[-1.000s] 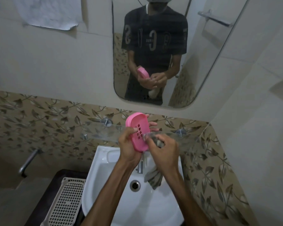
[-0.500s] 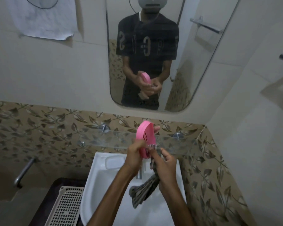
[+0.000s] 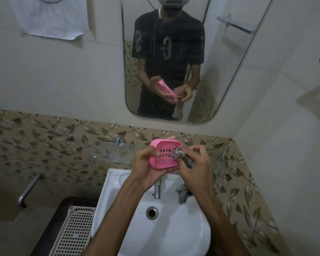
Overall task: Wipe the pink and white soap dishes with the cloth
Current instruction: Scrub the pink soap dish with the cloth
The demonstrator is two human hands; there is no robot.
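My left hand point(image 3: 148, 169) grips the pink soap dish point(image 3: 163, 156) above the white sink, its slotted inside turned toward me. My right hand point(image 3: 194, 163) pinches a grey cloth point(image 3: 177, 152) and presses a bunched tip of it against the dish's right inner side. The cloth's loose end point(image 3: 183, 194) hangs down below my right wrist. No white soap dish is in view.
A white sink point(image 3: 174, 231) with a chrome tap point(image 3: 157, 189) lies under my hands. A glass shelf point(image 3: 116, 152) runs along the leaf-patterned wall behind the dish. A perforated basket point(image 3: 72, 231) sits lower left, a mirror point(image 3: 183, 58) hangs above, and a wall stands close on the right.
The pink dish has turned from edge-on to lying flatter with its inside facing me. My right hand moved the cloth up into the dish's right side.
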